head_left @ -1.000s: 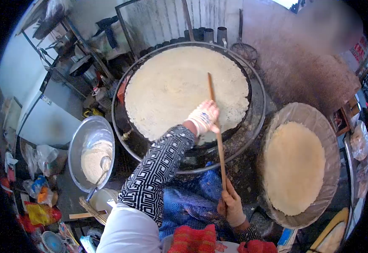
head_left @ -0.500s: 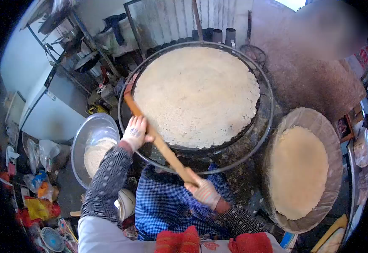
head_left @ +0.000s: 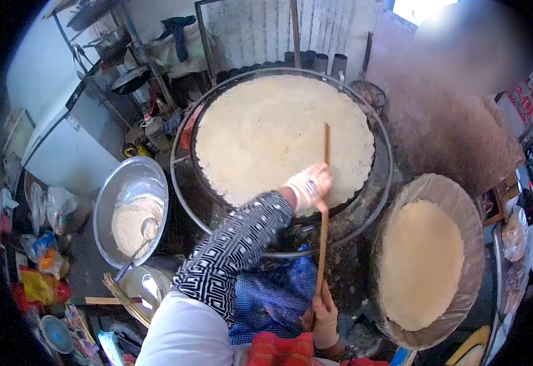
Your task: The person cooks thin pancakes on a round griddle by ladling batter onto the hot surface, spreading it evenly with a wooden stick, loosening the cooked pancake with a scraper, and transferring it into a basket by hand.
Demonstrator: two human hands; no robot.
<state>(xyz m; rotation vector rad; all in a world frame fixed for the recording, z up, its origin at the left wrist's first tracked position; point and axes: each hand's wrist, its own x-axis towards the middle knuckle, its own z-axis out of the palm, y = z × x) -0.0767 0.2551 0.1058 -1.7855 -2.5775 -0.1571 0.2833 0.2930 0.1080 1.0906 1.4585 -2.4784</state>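
Observation:
A wide, pale flatbread (head_left: 266, 128) covers the round griddle (head_left: 200, 177) in front of me. My left hand (head_left: 310, 188), in a white work glove, reaches across and is closed around the middle of a long wooden spatula (head_left: 323, 244). My right hand (head_left: 325, 320), also gloved, grips its lower end close to my lap. Seen nearly edge-on, the spatula stands out over the right part of the flatbread; whether its tip touches the surface I cannot tell.
At left a metal basin (head_left: 103, 210) holds pale batter or flour and a ladle (head_left: 149, 229). A lined basket (head_left: 473, 268) at right holds finished flatbread (head_left: 422, 262). A metal ring (head_left: 178, 183) surrounds the griddle. A white bucket (head_left: 150, 283) stands below the basin.
The spatula has swung from the griddle's left edge to its right part and turned edge-on. My left hand moved right with it; my right hand moved down and slightly right.

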